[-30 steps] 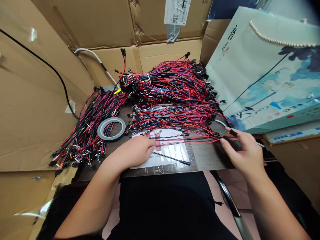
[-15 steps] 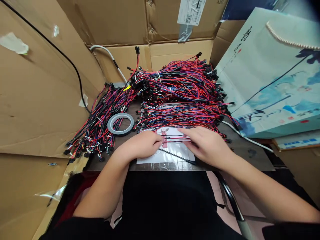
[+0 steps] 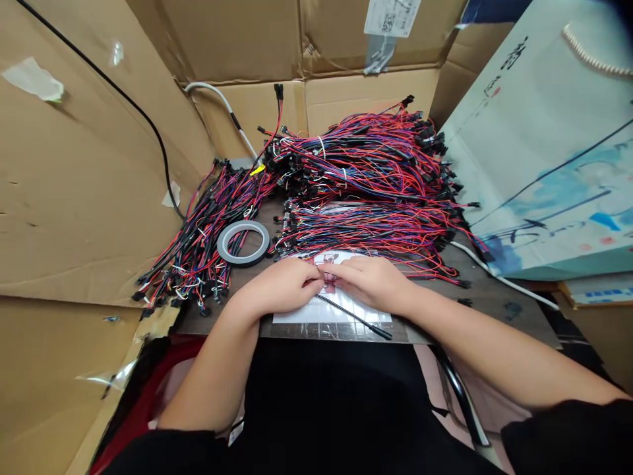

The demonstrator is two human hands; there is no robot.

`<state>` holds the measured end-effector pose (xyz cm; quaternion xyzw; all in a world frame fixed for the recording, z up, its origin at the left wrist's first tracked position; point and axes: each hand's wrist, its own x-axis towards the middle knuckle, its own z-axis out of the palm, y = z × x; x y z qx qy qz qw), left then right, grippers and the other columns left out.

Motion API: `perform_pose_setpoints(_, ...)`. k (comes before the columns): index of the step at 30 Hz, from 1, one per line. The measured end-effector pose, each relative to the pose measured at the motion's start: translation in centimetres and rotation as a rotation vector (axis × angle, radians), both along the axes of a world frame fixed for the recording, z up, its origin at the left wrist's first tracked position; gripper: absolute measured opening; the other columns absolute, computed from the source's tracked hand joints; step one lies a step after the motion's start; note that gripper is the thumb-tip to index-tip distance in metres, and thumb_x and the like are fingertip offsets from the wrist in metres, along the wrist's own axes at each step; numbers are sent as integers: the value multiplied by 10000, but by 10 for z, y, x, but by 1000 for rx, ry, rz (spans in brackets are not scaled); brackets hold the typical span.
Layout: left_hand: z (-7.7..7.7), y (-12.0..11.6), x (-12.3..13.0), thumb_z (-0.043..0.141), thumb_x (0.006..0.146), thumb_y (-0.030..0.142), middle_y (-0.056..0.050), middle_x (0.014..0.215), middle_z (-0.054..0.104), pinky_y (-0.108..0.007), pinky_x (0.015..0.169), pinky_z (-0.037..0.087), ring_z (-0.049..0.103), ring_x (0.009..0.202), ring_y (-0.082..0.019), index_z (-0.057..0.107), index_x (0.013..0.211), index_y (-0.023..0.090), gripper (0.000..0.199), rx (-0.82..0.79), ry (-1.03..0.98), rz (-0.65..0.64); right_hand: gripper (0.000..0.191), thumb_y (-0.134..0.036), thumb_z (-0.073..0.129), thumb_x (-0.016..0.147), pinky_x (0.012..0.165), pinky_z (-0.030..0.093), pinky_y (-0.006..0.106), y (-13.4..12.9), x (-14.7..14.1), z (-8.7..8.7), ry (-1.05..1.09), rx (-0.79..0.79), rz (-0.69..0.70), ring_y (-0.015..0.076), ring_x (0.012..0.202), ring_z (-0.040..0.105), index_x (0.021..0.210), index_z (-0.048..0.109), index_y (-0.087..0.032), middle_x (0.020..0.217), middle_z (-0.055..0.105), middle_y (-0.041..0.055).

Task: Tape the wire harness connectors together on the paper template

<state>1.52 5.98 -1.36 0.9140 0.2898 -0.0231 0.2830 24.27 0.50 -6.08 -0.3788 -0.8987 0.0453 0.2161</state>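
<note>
My left hand (image 3: 289, 285) is closed in a pinch on a thin wire harness, most of it covered by my fingers. From under that hand a black lead (image 3: 353, 315) slants down right to a thicker black end. My right hand (image 3: 373, 280) meets the left at the fingertips, its fingers closed around the same wires. Both hands are over a white printed sheet (image 3: 301, 315) with a reddish picture on it. Just beyond them lies a bundle of red, black and blue wire harnesses (image 3: 366, 227) with black connectors.
A roll of grey tape (image 3: 228, 244) rests on the dark table (image 3: 499, 310), left of the sheet. Further harnesses are heaped at the left (image 3: 198, 244) and in a tall pile behind (image 3: 366, 152). Cardboard walls (image 3: 89, 165) enclose the table, and a pale paper bag (image 3: 544, 152) stands right.
My right hand has moved left along the wires until its fingertips reach my left hand. The wires that showed between the hands are now covered. The view has shifted slightly.
</note>
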Motion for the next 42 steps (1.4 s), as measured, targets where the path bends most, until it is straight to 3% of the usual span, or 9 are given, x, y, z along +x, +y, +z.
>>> perform_pose_setpoints(7,-2,2,-3,450,943,260,-14,766,681,-238,642,338,535,667,-118,697,807,163,298,-22,-23,4,327,-243,482,982,831,505,291,3,-3,6,161,-50,29,158,939,650,1295,566,-200,1057,717,43)
perform_pose_setpoints(12,-2,1,-3,441,946,266,10,677,603,-243,603,290,460,610,-102,630,717,153,318,-5,-36,3,203,-244,469,981,842,483,324,5,3,11,160,-131,41,180,922,618,1037,652,-177,953,693,69)
perform_pose_setpoints(20,-5,0,-3,457,949,267,-2,741,656,-254,619,300,506,648,-111,682,789,160,295,-14,-60,-3,225,-204,431,969,682,449,275,0,4,16,4,-135,7,158,822,583,1027,648,-186,985,661,68)
perform_pose_setpoints(24,-5,0,-3,451,955,275,-5,774,676,-252,632,324,533,667,-118,704,829,174,301,-18,-67,17,261,-168,436,948,803,490,309,0,3,22,167,-247,72,178,944,589,1096,650,-187,1044,641,83)
perform_pose_setpoints(27,-4,0,-3,452,956,271,-8,834,704,-243,656,348,568,705,-125,726,901,196,290,-39,-80,17,391,-66,403,903,908,490,344,1,3,24,297,-336,144,182,1045,577,1177,642,-211,1116,622,80)
perform_pose_setpoints(32,-4,0,-6,455,964,269,-14,843,716,-231,687,373,586,725,-129,741,968,205,293,-59,-111,2,504,-7,364,871,905,490,342,3,2,16,308,-373,152,170,1030,579,1214,648,-242,1125,620,67)
perform_pose_setpoints(37,-2,2,-11,464,967,277,-11,853,709,-217,705,396,584,729,-118,741,1015,198,291,-137,-166,-19,419,-70,392,922,920,455,386,3,2,17,280,-323,143,193,1044,563,1201,652,-243,1123,640,73)
perform_pose_setpoints(42,-2,3,-13,466,973,273,-27,922,719,-217,766,424,612,800,-127,733,1007,175,286,-182,-216,-19,279,-200,416,980,857,451,380,1,1,25,251,-363,142,193,934,555,1094,671,-204,994,652,81)
